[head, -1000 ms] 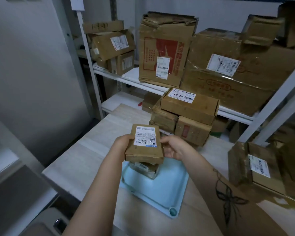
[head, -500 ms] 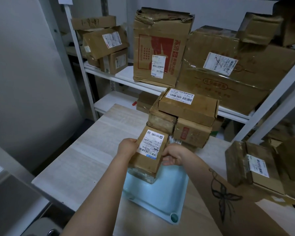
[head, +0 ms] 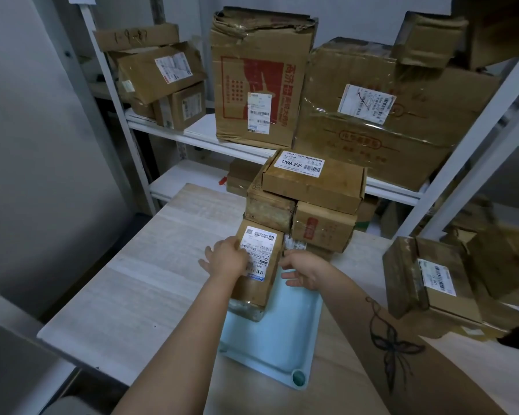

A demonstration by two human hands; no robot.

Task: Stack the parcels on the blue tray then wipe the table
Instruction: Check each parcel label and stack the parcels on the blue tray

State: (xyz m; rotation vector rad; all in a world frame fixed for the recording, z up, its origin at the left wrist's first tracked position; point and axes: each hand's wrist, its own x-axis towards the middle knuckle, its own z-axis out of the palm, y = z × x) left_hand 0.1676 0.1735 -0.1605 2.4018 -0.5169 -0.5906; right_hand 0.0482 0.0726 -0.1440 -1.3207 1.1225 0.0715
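A light blue tray (head: 285, 339) lies on the pale wooden table (head: 150, 265). At its far end a small brown parcel with a white label (head: 262, 283) lies on top of another taped parcel (head: 246, 308). My left hand (head: 226, 259) is on the labelled parcel's left edge, thumb over the label. My right hand (head: 303, 269) hovers just right of it with fingers apart and nothing in it. Just behind the tray is a pile of three parcels: a flat one marked 12V4A-5525 (head: 312, 182) rests on two smaller boxes (head: 322, 227).
Another group of taped parcels (head: 426, 280) sits on the table at the right. White metal shelving (head: 192, 139) behind the table carries several large cardboard boxes (head: 258, 79). A grey wall is close on the left, and the table's left edge drops to the floor.
The labelled parcel has gone down and forward onto the parcel on the tray. My right hand has let go of it; my left hand stays on it.
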